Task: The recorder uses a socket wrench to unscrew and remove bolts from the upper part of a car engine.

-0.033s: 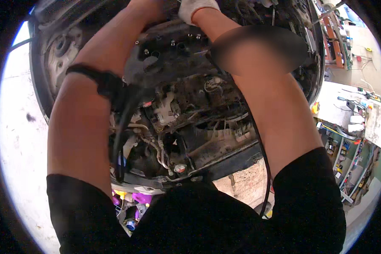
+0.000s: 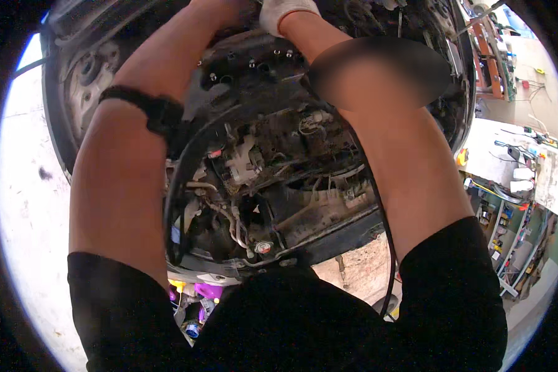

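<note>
Both arms reach far over a car's engine bay. At the top edge, my right hand wears a whitish glove with an orange cuff, and its fingers are mostly cut off or hidden. Just left of it, my left hand is blurred and partly out of the picture, so its fingers cannot be made out. A dark engine cover area with several small shiny fittings lies below the hands. From a black strap on my left forearm, a black cable loops down over the engine parts.
A second black cable runs down beside my right arm. On the right stand a white-topped workbench with tools and a shelf rack of small parts. Purple and blue bottles are below the car's front edge. A cap sits near the front.
The black cable by my left forearm has swung into a wider loop. My left forearm and the strap have shifted slightly; my hands stay at the top edge.
</note>
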Demonstrator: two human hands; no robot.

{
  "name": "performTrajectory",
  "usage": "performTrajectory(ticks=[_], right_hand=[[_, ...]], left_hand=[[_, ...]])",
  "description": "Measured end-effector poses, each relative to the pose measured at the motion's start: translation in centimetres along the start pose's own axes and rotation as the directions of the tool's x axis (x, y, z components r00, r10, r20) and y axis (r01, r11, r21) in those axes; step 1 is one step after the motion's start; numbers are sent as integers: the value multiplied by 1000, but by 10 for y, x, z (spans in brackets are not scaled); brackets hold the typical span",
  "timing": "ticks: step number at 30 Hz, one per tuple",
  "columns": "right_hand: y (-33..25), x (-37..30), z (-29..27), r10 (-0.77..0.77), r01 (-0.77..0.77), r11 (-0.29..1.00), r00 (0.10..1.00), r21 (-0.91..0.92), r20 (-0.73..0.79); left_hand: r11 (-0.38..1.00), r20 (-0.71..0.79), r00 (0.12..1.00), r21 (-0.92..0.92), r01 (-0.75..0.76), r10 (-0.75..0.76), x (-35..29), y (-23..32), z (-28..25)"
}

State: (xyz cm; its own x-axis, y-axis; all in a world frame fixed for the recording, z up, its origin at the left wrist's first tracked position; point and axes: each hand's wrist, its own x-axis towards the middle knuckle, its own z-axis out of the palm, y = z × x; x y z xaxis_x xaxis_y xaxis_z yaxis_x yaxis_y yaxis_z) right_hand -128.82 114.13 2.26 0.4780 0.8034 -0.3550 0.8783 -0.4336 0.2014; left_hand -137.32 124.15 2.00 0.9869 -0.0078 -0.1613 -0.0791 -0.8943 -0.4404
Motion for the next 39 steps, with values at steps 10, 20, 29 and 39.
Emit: performTrajectory(ticks=[10, 20, 29, 39], right_hand=[[12, -12, -7, -198, 208, 971, 976, -119, 91], [28, 3, -15, -275, 306, 889, 952, -340, 136], [-4, -48, 9, -252, 354, 901, 899, 252, -359], [-37, -64, 29, -40, 155, 909, 956, 387, -289]], left_hand=[[549, 367, 790, -574, 607, -491, -38, 62, -33], [231, 170, 733, -882, 412, -658, -295, 74, 46], [226, 273, 511, -663, 713, -815, -414, 137, 72], [264, 109, 685, -870, 416, -720, -285, 119, 17]])
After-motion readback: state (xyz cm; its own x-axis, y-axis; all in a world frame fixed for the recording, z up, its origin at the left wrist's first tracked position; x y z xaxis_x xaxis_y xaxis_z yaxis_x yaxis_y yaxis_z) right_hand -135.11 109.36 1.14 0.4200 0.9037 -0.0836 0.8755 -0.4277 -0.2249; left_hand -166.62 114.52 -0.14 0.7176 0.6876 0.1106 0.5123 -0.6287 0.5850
